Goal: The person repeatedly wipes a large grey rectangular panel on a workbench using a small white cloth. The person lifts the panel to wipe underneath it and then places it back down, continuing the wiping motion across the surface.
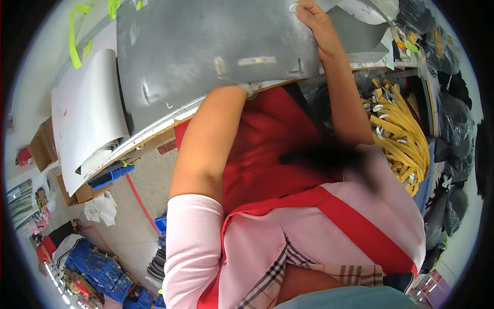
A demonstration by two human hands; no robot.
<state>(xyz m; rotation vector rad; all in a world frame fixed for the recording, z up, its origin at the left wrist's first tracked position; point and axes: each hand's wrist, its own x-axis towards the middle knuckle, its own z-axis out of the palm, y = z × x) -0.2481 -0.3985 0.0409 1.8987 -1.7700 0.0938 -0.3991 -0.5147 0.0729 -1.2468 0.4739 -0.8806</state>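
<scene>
A large dark grey plastic-looking sheet (pixel 206 46) lies over the worktable, its near edge at the table's front edge. My right hand (pixel 315 23) is closed on the sheet's right edge, thumb on top, close to a small white round piece (pixel 294 7). My left forearm (pixel 206 139) reaches up to the sheet's near edge. Beyond the wrist, the left hand passes under the sheet, so its fingers are hidden. Pale rectangular marks (pixel 257 61) and small corner marks show on the sheet's surface.
A curled white sheet (pixel 87 108) lies left of the grey one. Neon yellow strips (pixel 76 38) lie behind it. Yellow straps (pixel 401 134) hang in a bundle at the right, near black plastic-wrapped bundles (pixel 458 144). Blue crates (pixel 100 268) stand on the floor at lower left.
</scene>
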